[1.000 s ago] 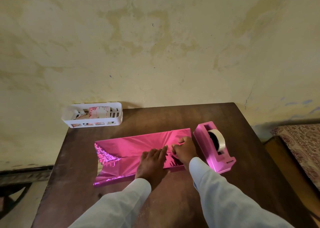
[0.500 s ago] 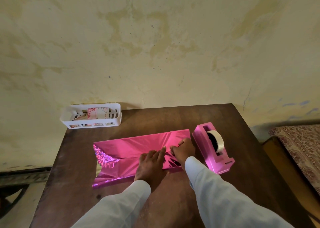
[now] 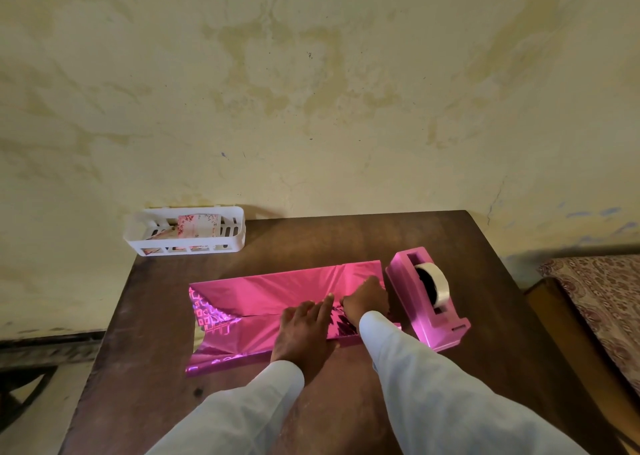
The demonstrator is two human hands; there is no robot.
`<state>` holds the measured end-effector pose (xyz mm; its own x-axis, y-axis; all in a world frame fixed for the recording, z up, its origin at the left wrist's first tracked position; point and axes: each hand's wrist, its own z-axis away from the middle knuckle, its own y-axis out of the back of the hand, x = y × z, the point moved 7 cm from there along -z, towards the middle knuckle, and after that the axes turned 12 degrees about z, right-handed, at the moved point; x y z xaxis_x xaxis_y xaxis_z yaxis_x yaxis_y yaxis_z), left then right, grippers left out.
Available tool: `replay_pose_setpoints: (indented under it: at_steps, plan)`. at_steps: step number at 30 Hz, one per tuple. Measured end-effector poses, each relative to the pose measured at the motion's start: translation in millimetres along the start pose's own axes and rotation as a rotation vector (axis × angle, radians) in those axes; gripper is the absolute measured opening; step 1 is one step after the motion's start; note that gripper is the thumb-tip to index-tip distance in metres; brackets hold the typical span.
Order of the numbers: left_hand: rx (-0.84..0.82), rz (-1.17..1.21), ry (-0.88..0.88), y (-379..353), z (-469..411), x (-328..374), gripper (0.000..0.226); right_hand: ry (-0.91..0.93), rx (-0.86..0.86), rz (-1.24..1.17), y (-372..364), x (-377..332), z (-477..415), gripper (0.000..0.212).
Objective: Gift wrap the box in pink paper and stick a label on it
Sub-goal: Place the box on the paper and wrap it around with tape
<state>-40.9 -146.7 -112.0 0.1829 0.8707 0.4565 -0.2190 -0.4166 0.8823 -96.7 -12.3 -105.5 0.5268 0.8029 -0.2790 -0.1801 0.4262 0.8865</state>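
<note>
Shiny pink wrapping paper point(image 3: 277, 292) lies folded over the box on the brown table point(image 3: 346, 236); the box itself is hidden under it. At the left end the paper gapes, and its patterned inner side point(image 3: 207, 316) shows. My left hand point(image 3: 304, 330) rests flat on the near flap, fingers straight, pressing it down. Just right of it, my right hand point(image 3: 365, 300) presses on the paper's right end with fingers bent down; whether it pinches the paper is unclear. A pink tape dispenser point(image 3: 429, 299) with a white roll stands right beside that end.
A white slotted basket point(image 3: 187, 231) holding floral cards sits at the table's far left corner, against the stained wall. A patterned cushion point(image 3: 602, 299) lies beyond the table's right edge. Bare table shows behind the paper and near my sleeves.
Both hands stay on the paper. My right hand has shifted slightly toward the right end of the paper, and the left hand's fingers have spread a little.
</note>
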Motion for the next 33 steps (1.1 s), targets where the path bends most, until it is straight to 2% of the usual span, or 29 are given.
replay_pose_setpoints:
  at_steps: [16, 28, 31, 33]
  plan:
    - [-0.010, 0.000, 0.008, -1, 0, 1, 0.088, -0.004, -0.010, 0.011, 2, 3, 1, 0.050]
    - [0.000, 0.000, -0.010, 2, 0, 3, 0.086, -0.025, -0.082, 0.026, 5, 23, 6, 0.073]
    - [0.005, 0.003, -0.014, 1, 0, 1, 0.086, 0.057, -0.072, 0.130, 10, 25, 9, 0.074]
    - [0.009, -0.005, -0.021, 1, 1, 1, 0.086, 0.245, 0.030, 0.259, 17, 15, 17, 0.061]
